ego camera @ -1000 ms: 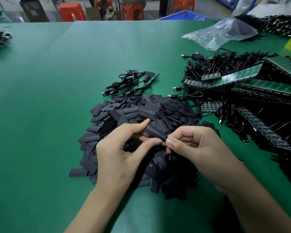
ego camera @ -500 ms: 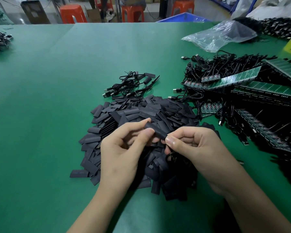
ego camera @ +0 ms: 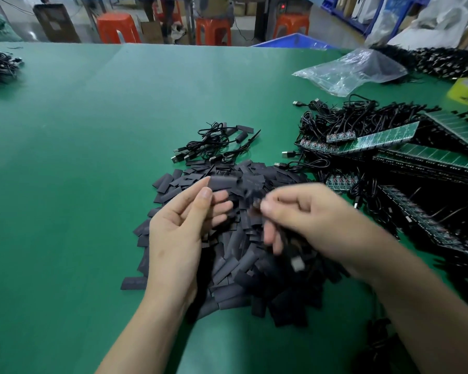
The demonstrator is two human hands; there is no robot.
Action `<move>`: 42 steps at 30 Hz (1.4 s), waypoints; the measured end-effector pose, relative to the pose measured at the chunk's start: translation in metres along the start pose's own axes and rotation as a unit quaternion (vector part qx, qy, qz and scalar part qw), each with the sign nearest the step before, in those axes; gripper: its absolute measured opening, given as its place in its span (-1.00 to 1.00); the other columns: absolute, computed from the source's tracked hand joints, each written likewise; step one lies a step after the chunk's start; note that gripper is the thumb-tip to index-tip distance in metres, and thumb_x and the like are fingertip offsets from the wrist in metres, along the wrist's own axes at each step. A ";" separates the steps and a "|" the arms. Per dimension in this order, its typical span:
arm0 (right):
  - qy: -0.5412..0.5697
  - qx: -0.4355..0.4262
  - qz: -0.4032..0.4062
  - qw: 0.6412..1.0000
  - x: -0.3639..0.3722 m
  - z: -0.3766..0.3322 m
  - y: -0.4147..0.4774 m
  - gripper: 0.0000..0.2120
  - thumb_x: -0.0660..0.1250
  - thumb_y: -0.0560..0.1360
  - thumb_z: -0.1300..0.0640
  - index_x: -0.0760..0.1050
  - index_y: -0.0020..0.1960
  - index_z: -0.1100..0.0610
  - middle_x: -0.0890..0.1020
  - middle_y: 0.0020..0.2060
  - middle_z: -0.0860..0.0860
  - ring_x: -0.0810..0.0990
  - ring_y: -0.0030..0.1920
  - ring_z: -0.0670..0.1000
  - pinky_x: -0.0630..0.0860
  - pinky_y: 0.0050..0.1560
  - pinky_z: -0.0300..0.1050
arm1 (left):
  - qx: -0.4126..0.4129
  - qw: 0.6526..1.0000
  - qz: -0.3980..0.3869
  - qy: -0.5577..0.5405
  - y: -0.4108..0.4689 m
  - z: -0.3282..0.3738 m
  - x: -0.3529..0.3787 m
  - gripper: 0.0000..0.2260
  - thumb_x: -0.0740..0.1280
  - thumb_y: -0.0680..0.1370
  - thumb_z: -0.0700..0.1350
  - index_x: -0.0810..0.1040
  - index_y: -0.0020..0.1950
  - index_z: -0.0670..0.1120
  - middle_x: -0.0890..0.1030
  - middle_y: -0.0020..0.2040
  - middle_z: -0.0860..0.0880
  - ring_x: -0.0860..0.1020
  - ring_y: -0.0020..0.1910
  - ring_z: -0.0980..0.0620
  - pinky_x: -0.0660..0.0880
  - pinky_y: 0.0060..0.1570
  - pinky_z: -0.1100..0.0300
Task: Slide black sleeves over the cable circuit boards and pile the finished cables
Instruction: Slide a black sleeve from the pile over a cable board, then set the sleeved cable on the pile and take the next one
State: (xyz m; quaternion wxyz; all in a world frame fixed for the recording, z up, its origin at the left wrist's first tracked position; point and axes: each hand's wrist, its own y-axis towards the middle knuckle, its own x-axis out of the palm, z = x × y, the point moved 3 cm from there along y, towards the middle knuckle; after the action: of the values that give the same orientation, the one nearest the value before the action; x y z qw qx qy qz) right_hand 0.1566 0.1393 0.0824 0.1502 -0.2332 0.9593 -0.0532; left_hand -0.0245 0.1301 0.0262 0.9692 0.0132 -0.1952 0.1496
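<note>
My left hand (ego camera: 181, 233) pinches a sleeve (ego camera: 224, 182), my right hand (ego camera: 308, 214) curls round a cable (ego camera: 297, 263) (all blurry), and a wobble could make the sleeve miss its end.

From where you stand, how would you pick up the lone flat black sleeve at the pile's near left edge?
Pinch the lone flat black sleeve across its long edges at its left end, coming from above-left. It lies flat on the green mat, and that end juts clear of the sleeve pile, so neighbours probably stay put.
</note>
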 end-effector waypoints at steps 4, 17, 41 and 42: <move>-0.034 -0.003 0.140 0.990 -0.031 -0.013 0.078 -0.76 0.26 0.69 0.07 0.62 0.09 0.21 0.71 -0.30 0.05 0.63 -0.39 -0.06 0.52 -0.44 -0.18 | 0.045 0.996 0.002 0.081 0.005 0.008 -0.009 -0.82 0.30 0.68 -0.16 0.67 0.19 -0.10 0.76 -0.04 -0.09 0.74 -0.06 -0.03 0.61 -0.08 0.29; -0.102 0.049 0.115 0.987 -0.047 -0.017 0.170 -0.60 0.33 0.66 0.09 0.43 0.44 0.22 0.64 0.18 0.11 0.68 0.13 0.02 0.66 -0.01 -0.13 | 0.095 0.990 -0.055 0.087 0.008 0.021 -0.015 -0.78 0.30 0.65 -0.07 0.70 0.02 -0.14 0.74 -0.09 -0.13 0.70 -0.18 0.01 0.61 -0.20 0.24; -0.356 0.139 0.109 0.917 -0.097 0.082 -0.093 -0.74 0.52 0.46 -0.11 0.43 -0.11 -0.09 0.59 -0.13 -0.06 0.54 -0.16 -0.04 0.40 -0.17 -0.21 | 0.185 0.892 -0.195 0.365 -0.041 0.005 0.042 -0.90 0.42 0.60 -0.06 0.75 0.03 0.05 0.72 -0.07 0.17 0.66 -0.03 0.16 0.56 0.01 0.23; -0.298 0.132 0.112 0.939 -0.096 0.080 -0.094 -0.75 0.54 0.43 -0.10 0.48 -0.11 -0.09 0.63 -0.13 -0.02 0.55 -0.19 0.00 0.42 -0.16 -0.13 | 0.171 0.885 -0.220 0.372 -0.047 0.002 0.049 -0.90 0.44 0.59 -0.06 0.75 0.04 0.07 0.72 -0.07 0.18 0.66 -0.04 0.18 0.55 0.01 0.28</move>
State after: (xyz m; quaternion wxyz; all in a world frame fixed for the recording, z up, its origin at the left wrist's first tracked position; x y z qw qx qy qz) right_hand 0.3034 0.0979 0.0482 0.4637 -0.1075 0.8748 -0.0898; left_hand 0.0313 0.0993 0.0483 0.9612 0.1651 0.2166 -0.0429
